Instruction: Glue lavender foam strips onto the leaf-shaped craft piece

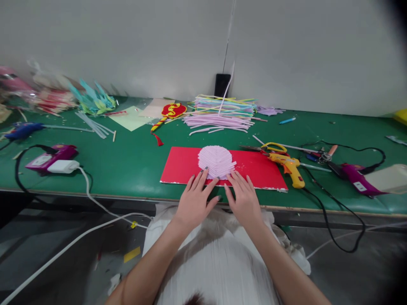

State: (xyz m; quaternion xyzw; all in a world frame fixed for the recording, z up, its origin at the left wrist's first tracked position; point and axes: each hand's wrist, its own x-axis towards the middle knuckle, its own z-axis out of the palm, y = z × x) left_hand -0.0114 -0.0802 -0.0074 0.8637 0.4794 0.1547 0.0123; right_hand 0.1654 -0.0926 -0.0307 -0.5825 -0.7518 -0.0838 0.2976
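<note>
A pale pink leaf-patterned disc of pipe cleaners (215, 160) lies flat on a red board (181, 163) at the table's front edge. My left hand (197, 198) rests with fingers stretched out, its fingertips at the disc's lower left edge. On the other side, my right hand (244, 197) is spread too, fingertips touching the lower right edge. Nothing is held in either hand. A yellow glue gun (289, 167) lies by the board's right end, close to yellow-handled scissors (273, 147).
Behind the board lies a pile of pastel pipe cleaners (219, 122), with a black phone (221, 84) against the wall. A red and yellow fan-shaped piece (173, 111) lies left of it. Purple power strips (52, 159) with cables sit at both sides. A blue glue gun (23, 130) is far left.
</note>
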